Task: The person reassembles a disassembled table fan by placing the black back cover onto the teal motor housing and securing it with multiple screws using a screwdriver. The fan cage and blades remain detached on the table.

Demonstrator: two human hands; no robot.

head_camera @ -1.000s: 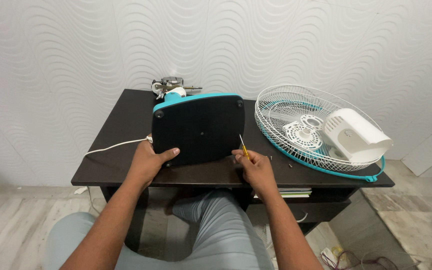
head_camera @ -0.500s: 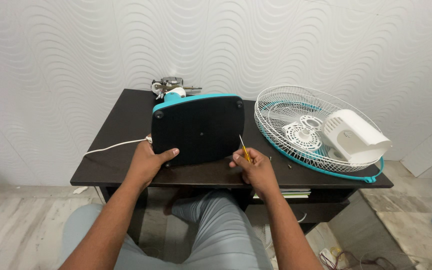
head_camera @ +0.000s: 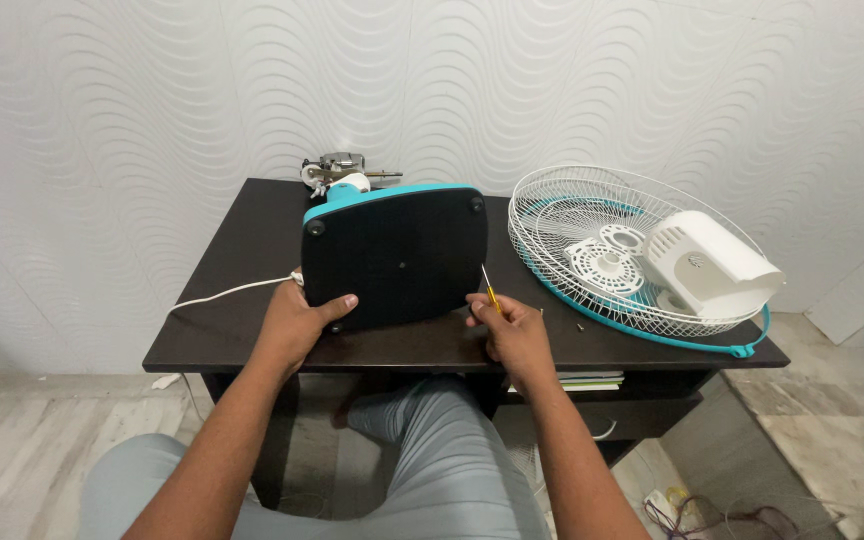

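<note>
A fan base (head_camera: 397,255) with a black underside and teal rim is tipped up on the dark table (head_camera: 242,245), its bottom facing me. My left hand (head_camera: 299,318) grips its lower left corner, thumb on the black face. My right hand (head_camera: 512,330) holds a thin yellow-handled screwdriver (head_camera: 489,290) beside the base's lower right corner, tip pointing up. The fan's motor head (head_camera: 340,175) lies behind the base.
White wire fan grilles (head_camera: 592,205) with a teal rim lie on the table's right side, with a white motor cover (head_camera: 712,262) and hub parts inside. Small screws (head_camera: 579,325) lie near the grille. A white cord (head_camera: 227,292) runs off the left edge.
My right hand with the screwdriver shifted slightly near the base's lower right corner. The left hand and the base stay put.
</note>
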